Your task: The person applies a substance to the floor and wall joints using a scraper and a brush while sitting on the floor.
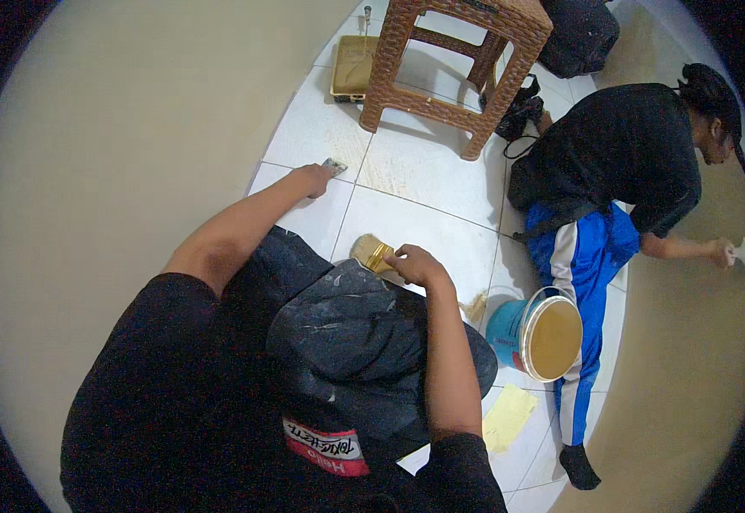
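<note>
In my right hand (pixel 417 267) is a wide paintbrush (pixel 376 254), its bristles tan with paint and pointing to the left, just above my knee. My left hand (pixel 311 181) reaches forward, low over the white tiles near the wall. Its fingers are closed on a small, flat, grey, stained piece (pixel 335 167); whether it is a scraper blade or a folded scrap I cannot make out. Tan smears mark the floor beyond it. To the right of my legs stands a blue bucket (pixel 509 332) with tan paint filling it and a wire handle.
A brown woven-pattern plastic stool (pixel 466 120) stands ahead, with a paint tray (pixel 353 77) left of it. At the right, a person (pixel 620 162) in black and blue sits by the wall, holding a pale tool. Yellowish paper (pixel 511 419) lies near the bucket. A beige wall (pixel 150 128) rises at left.
</note>
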`<state>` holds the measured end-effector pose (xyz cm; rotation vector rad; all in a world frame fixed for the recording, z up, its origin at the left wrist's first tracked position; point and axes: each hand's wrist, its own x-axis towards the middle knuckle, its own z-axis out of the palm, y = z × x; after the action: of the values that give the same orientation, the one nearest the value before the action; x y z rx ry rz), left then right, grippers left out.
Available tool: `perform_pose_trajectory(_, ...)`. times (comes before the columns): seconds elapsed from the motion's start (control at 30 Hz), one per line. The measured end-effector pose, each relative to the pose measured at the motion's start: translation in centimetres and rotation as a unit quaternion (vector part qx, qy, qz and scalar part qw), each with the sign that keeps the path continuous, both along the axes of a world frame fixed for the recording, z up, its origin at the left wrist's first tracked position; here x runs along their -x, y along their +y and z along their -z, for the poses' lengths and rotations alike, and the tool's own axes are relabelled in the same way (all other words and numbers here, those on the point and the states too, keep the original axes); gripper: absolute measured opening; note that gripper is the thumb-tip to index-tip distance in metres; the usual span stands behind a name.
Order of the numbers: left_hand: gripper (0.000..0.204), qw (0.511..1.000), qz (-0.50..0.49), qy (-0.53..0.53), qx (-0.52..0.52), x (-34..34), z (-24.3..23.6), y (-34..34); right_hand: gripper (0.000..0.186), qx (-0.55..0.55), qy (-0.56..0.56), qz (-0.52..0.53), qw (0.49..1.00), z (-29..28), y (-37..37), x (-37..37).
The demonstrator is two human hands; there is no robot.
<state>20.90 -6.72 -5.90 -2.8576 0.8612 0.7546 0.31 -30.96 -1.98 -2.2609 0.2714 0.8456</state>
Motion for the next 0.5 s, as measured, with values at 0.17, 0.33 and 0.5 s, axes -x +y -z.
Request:
perform_pose_trajectory(0.17,0.035,0.999,0.038,0.005,-0.009,0.2,0.0,0.3,0.055,0.015,-0.042,-0.026,0.999,2.5,-1.4,0.2)
perform_pose_trajectory(0.33,0.029,0.999,-0.039,0.003,0.007,0.8,-2.0,-2.5,0.053,0.006,-0.023,-0.010,1.000,2.1,-1.6,0.5)
perform_pose_trajectory(0.5,0.029,0.999,-0.023,-0.015,0.022,-0.1,2.3,-0.4,0.053,0.008,-0.033,-0.013,0.999,2.1,-1.2,0.2)
